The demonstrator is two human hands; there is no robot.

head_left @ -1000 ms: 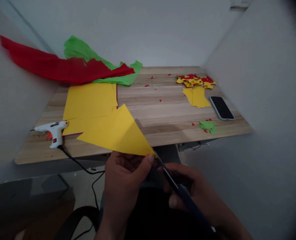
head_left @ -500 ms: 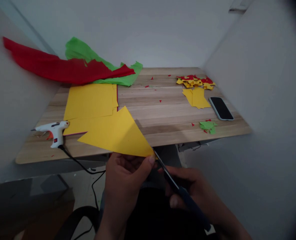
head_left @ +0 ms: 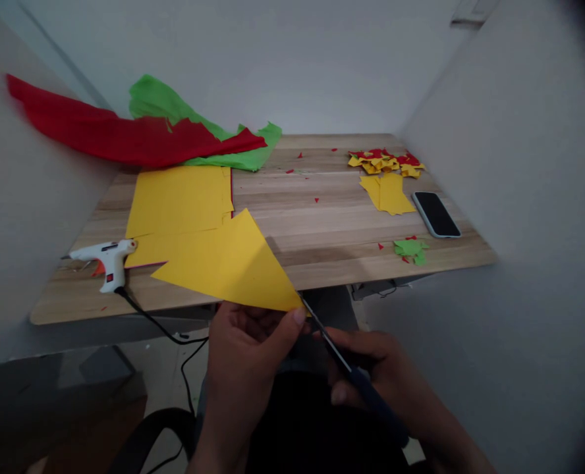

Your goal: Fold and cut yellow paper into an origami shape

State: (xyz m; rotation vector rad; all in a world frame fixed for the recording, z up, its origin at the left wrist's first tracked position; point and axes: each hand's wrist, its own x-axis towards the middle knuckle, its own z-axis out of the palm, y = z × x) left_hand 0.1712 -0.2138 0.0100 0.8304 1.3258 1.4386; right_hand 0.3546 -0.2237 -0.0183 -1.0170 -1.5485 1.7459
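Observation:
My left hand point(head_left: 246, 359) pinches the near corner of a yellow paper triangle point(head_left: 228, 263), holding it up in front of the table edge. My right hand point(head_left: 376, 372) grips dark-handled scissors point(head_left: 344, 365), whose blades point up-left and meet the paper's corner next to my left thumb. Both hands are below the wooden table point(head_left: 322, 217), over my lap.
A white glue gun point(head_left: 105, 258) with a black cord lies at the table's left front. Yellow sheets point(head_left: 178, 197), red paper point(head_left: 109, 135) and green paper point(head_left: 174, 108) lie at back left. Paper scraps point(head_left: 386, 161), yellow pieces point(head_left: 389, 193), green bits point(head_left: 411, 249) and a phone point(head_left: 436, 214) sit at right.
The scissors and my right hand have shifted slightly up and left toward the paper's corner. The paper triangle and my left hand have barely moved.

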